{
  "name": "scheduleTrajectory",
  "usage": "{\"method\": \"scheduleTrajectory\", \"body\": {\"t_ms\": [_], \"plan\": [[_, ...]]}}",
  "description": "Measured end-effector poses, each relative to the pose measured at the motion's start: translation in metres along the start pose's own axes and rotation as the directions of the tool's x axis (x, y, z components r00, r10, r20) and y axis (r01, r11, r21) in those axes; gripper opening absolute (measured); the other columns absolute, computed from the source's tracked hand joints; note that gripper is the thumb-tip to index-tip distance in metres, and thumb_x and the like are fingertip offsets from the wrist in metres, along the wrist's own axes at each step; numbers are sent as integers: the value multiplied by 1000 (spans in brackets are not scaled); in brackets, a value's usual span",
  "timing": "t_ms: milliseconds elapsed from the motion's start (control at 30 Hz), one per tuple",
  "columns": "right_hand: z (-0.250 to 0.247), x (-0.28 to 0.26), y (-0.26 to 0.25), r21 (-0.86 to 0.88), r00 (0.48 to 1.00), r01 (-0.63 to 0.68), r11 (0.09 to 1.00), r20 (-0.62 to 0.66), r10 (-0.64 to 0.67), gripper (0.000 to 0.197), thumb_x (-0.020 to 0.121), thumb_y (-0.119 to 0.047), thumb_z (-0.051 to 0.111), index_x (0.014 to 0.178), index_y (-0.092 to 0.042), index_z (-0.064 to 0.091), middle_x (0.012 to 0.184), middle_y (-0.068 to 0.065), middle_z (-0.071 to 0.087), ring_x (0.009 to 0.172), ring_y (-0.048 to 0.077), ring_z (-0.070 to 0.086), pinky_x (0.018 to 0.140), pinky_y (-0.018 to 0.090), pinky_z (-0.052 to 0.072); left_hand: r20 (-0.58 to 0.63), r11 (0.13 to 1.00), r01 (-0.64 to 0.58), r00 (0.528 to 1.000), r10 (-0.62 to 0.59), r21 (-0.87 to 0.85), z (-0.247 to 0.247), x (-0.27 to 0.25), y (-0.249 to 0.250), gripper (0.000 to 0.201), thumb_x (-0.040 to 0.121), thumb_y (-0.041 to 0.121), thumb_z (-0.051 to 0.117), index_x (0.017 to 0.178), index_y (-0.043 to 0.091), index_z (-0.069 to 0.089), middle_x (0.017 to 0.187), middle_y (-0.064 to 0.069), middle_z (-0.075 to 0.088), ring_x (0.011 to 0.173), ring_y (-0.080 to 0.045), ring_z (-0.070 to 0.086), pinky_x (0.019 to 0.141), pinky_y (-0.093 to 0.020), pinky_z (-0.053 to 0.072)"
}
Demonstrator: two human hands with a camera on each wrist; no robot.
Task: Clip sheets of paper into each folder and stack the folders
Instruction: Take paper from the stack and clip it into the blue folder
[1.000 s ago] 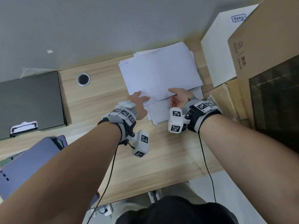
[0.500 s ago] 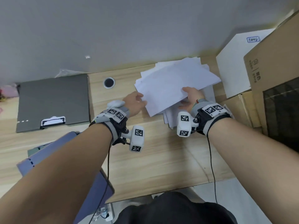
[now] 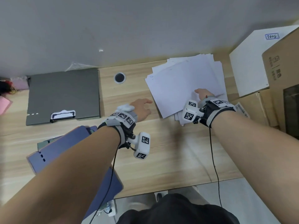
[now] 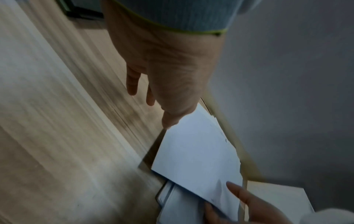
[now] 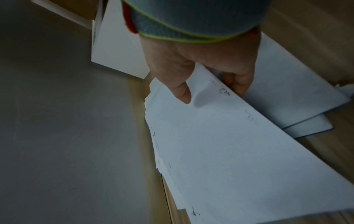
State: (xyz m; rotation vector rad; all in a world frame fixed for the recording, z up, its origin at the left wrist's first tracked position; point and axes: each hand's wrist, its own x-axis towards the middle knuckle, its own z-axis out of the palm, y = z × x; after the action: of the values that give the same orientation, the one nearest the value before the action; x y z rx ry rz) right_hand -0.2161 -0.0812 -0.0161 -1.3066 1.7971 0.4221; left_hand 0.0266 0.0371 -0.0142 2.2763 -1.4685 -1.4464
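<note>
A loose pile of white paper [image 3: 202, 65] lies at the back right of the wooden desk. My right hand [image 3: 202, 94] pinches a few top sheets [image 3: 181, 88], thumb above and fingers beneath, seen also as the lifted sheets [image 5: 239, 144] in the right wrist view. My left hand [image 3: 142, 107] hovers over the bare desk just left of the sheets, fingers straight and holding nothing; in the left wrist view the left hand [image 4: 166, 84] is beside the sheets [image 4: 195, 151]. A grey clip folder [image 3: 64, 94] lies closed at the back left. Purple folders [image 3: 68, 143] sit under my left forearm.
A white box [image 3: 249, 65] and cardboard boxes [image 3: 281, 75] crowd the right edge of the desk. A round cable hole [image 3: 119, 77] sits between the grey folder and the paper. Pink items [image 3: 6, 101] lie at the far left. The wall runs behind the desk.
My left hand has let go of the sheets and drawn back to the left. My right hand keeps its pinch on them. The head view has swung left, bringing the grey folder further in.
</note>
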Motion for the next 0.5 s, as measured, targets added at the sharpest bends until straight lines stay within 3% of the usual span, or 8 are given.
{"method": "scheduleTrajectory", "body": {"t_ms": [67,200,267,333,433,500], "plan": [[2,4,5,25,1000,25,999,-10,-25,83,88,-7,66,154,-10,16,158,14,24,142,32,32,112,44,30,65,999,-37,997,35,32,8,7,12,50,94,19,56,143,27,48,148,0,45,118,-21,55,91,-25,42],[9,4,10,152,997,29,988,69,-40,77,92,-12,63,154,-9,17,159,14,21,144,32,27,105,40,37,169,987,-83,984,60,137,23,17,29,58,96,27,56,150,21,36,154,-3,38,133,-25,46,108,-32,39],[10,8,11,216,998,47,975,31,-55,68,97,-16,54,154,-9,18,159,13,19,145,33,25,106,39,37,183,988,-78,982,53,137,26,20,32,60,96,26,57,151,19,35,155,-3,37,136,-25,43,109,-30,37],[9,17,7,237,999,-46,971,40,37,68,95,-6,53,154,-13,19,159,10,21,143,32,28,114,39,29,193,988,-80,980,53,133,29,22,33,59,96,23,59,150,17,36,153,-3,38,138,-24,41,110,-29,32],[4,16,-2,330,999,-35,943,-7,39,75,90,-1,60,153,-12,20,157,14,26,140,34,33,111,42,31,185,980,-112,979,82,161,34,26,32,60,93,30,62,148,19,40,150,1,41,137,-26,42,111,-34,35],[5,13,-4,380,999,-40,924,-12,48,70,93,-3,57,152,-12,23,155,15,28,138,36,36,110,43,33,173,973,-120,981,86,195,34,27,35,58,93,32,62,147,19,42,149,-1,43,134,-27,44,109,-33,36]]}}
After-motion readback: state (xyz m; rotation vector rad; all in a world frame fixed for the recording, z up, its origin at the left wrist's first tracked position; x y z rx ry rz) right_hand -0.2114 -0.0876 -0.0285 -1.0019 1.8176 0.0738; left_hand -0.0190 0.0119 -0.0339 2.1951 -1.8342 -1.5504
